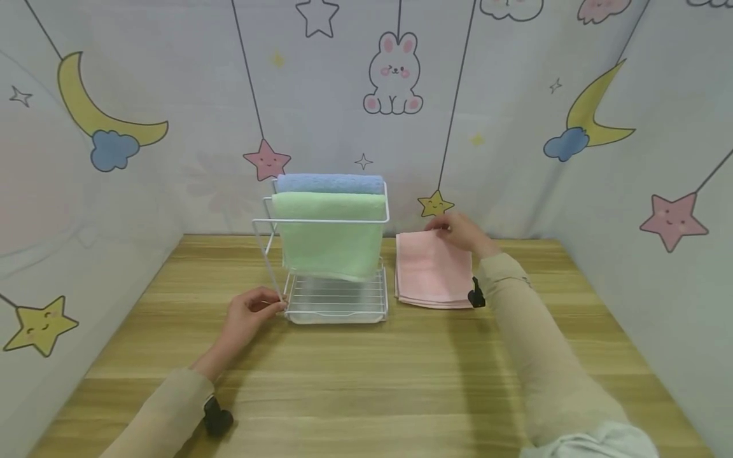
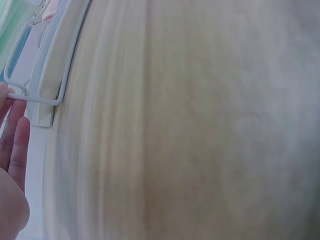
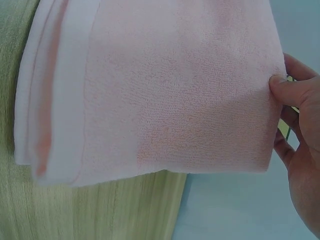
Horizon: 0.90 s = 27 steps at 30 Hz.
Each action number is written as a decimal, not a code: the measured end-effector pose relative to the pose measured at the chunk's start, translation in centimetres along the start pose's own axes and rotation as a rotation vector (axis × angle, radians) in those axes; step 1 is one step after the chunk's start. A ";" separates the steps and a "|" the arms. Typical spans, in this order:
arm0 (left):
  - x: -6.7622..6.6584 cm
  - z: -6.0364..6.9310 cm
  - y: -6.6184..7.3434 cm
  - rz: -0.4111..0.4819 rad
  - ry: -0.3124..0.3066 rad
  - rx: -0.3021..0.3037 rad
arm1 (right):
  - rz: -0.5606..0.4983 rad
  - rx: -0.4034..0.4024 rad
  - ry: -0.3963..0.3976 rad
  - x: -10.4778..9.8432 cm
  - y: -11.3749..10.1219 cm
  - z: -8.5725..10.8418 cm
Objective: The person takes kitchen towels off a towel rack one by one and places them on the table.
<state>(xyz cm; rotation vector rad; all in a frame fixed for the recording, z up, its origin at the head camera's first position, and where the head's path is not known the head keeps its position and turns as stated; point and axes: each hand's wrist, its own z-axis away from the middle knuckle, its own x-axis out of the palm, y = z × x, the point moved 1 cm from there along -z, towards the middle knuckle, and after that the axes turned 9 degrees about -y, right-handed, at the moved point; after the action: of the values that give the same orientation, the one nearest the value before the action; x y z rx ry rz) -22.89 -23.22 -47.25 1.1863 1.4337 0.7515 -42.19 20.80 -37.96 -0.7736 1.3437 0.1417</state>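
Observation:
A white wire rack (image 1: 321,221) stands on the table with a green towel (image 1: 332,238) over its front bars and a blue towel (image 1: 329,183) behind. At the rack's lower left, my left hand (image 1: 249,317) pinches the wire frame; the left wrist view shows its fingertips (image 2: 17,107) at the white wire. To the right of the rack is a folded pink towel (image 1: 432,270). My right hand (image 1: 460,233) pinches that towel's far edge, thumb on top and fingers behind, as the right wrist view shows (image 3: 300,100).
Below the hanging towels, the rack has a wire shelf over a pale tray (image 1: 338,318). The wooden table (image 1: 366,381) meets a printed cloth backdrop (image 1: 332,114) at the back and both sides. Small black cameras sit on both wrists.

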 end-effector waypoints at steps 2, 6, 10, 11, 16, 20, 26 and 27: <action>0.0 0.0 0.0 -0.003 0.003 0.001 | -0.002 0.002 -0.006 0.0 0.1 0.0; 0.1 0.0 -0.1 -0.010 0.003 0.007 | -0.002 0.011 -0.028 0.0 0.3 0.1; 0.0 -0.1 -0.4 -0.013 -0.001 0.016 | 0.012 0.010 -0.041 -0.1 0.5 0.3; 0.0 -0.1 -0.4 -0.012 -0.003 0.017 | 0.016 0.005 -0.040 -0.2 0.5 0.3; -0.1 -0.2 -0.5 -0.008 -0.002 0.008 | 0.018 -0.019 -0.033 -0.8 0.3 0.4; -0.1 -0.2 -0.3 -0.003 -0.002 -0.001 | 0.025 -0.030 -0.019 -1.4 0.1 0.5; 0.0 -0.2 -0.3 -0.001 -0.009 -0.002 | 0.045 -0.061 0.017 -2.7 -0.7 0.5; -0.1 -0.1 -0.3 -0.001 -0.010 -0.005 | 0.048 -0.074 0.029 -3.0 -1.0 0.4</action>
<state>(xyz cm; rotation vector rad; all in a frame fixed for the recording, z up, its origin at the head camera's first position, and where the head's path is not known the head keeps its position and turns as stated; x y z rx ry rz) -23.11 -23.37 -47.52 1.1842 1.4233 0.7467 -42.09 21.31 -34.84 -0.8084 1.3915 0.2200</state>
